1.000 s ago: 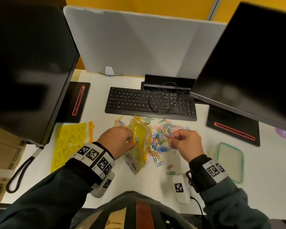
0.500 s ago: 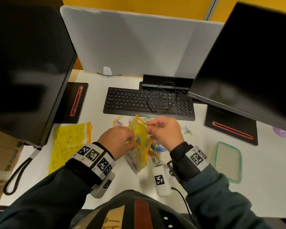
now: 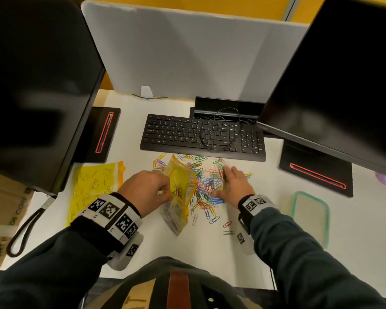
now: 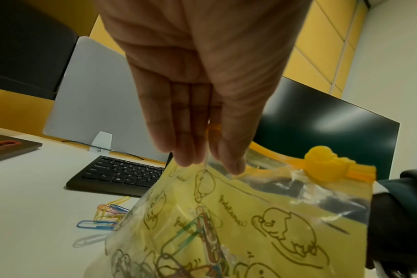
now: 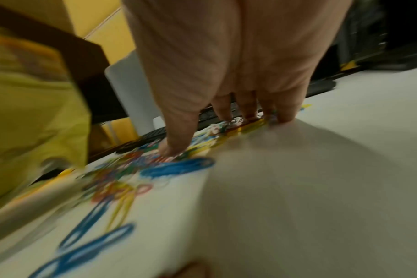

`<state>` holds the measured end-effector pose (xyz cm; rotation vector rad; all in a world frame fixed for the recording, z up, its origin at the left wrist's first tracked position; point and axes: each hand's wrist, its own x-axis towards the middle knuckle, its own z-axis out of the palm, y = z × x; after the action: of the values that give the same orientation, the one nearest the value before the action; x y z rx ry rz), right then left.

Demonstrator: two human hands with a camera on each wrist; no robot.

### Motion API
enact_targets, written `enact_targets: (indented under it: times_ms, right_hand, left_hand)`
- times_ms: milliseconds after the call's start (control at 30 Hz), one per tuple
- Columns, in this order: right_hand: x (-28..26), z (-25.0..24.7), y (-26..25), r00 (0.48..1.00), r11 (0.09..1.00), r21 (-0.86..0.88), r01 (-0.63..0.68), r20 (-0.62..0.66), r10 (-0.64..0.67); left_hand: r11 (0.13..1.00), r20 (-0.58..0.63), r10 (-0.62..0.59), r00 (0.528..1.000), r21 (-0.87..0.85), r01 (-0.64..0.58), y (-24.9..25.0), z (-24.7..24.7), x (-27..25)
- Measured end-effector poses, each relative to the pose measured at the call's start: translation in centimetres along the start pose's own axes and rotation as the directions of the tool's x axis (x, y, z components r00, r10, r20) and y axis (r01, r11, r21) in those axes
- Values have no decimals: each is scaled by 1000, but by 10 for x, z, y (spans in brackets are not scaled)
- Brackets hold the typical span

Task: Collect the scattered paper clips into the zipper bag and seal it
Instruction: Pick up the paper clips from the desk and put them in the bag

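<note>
A person's left hand [image 3: 146,190] pinches the open rim of a yellow zipper bag [image 3: 179,192] propped on the desk [image 3: 265,253]; the right hand [image 3: 231,186], fingers spread, presses on the scattered paper clips [image 3: 206,188] beside it

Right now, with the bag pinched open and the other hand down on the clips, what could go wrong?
1. The left hand pinches only one rim of the zipper bag; the mouth may sag and the clips inside could spill.
2. The right hand lies spread on the paper clip pile; a sweep may push clips under the keyboard.
3. Stray clips near the desk's front could be missed.
</note>
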<state>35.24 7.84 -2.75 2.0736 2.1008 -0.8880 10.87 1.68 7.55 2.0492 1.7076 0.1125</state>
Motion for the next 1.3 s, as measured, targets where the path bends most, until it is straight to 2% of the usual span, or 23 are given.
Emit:
enact_targets:
  times_ms: [67,167,300,400,500,567,633,700,767,867,900,1000,1067,1133,1200,1233,1300]
  right_hand:
    - [-7,7,-10,1000,999,-46,26,-10,-27]
    - [-13,17,-17,988,993,-86,78,-127,-88]
    - [-22,21,-27,982,988,-106,113,-140,-127]
    - [-28,15,-30,983,995,14,94,-161,-91]
    - [-40,0,-36,968,978,186,99,-245,-51]
    - [-51,-16,-45,953,914,387,118,-304,6]
    - [-65,-37,-57,942,807,564,178,-334,26]
    - [-75,-55,-70,934,735,629,254,-357,-17]
    - [-79,-62,-84,944,748,601,282,-313,-104]
    - [-75,-56,-98,968,858,452,246,-154,-196]
    - [-73,-54,-98,970,876,418,240,-141,-198]
    - [-72,-57,-85,958,866,442,235,-255,-130]
    - [-71,-54,-59,965,891,427,151,-259,-40]
    - [-72,-42,-29,995,969,248,-15,-87,38]
    - [-80,-22,-4,987,993,34,-110,118,105]
    - [-84,-10,4,978,992,-19,-123,165,125]
    - [-88,11,14,982,992,-62,-112,146,120]
  left_hand:
    - [1000,3,4,1000,0,-4,1,0,1]
    - [1000,1,6,1000,-12,-6,1,0,2]
    - [1000,1,0,1000,-28,0,1,0,3]
    - [999,1,6,1000,-37,-6,0,0,3]
    - [999,6,14,1000,-38,-14,2,0,3]
    - [999,8,17,1000,-39,-17,4,-1,4]
    - [999,17,19,1000,-34,-19,5,-1,4]
    - [1000,25,21,999,-23,-21,7,-1,5]
    - [1000,34,25,999,-12,-25,9,-1,6]
    - [999,34,40,999,7,-41,13,-1,7]
    - [999,30,44,999,5,-44,13,-1,6]
    - [999,11,34,999,-17,-34,9,0,3]
    - [999,-10,21,1000,-43,-21,5,1,1]
    - [998,-24,13,1000,-60,-15,2,2,-1]
    - [998,-30,6,1000,-66,-8,1,4,-4]
    - [998,-32,-1,999,-66,-1,0,4,-4]
    - [998,-28,-12,1000,-65,10,-2,6,-6]
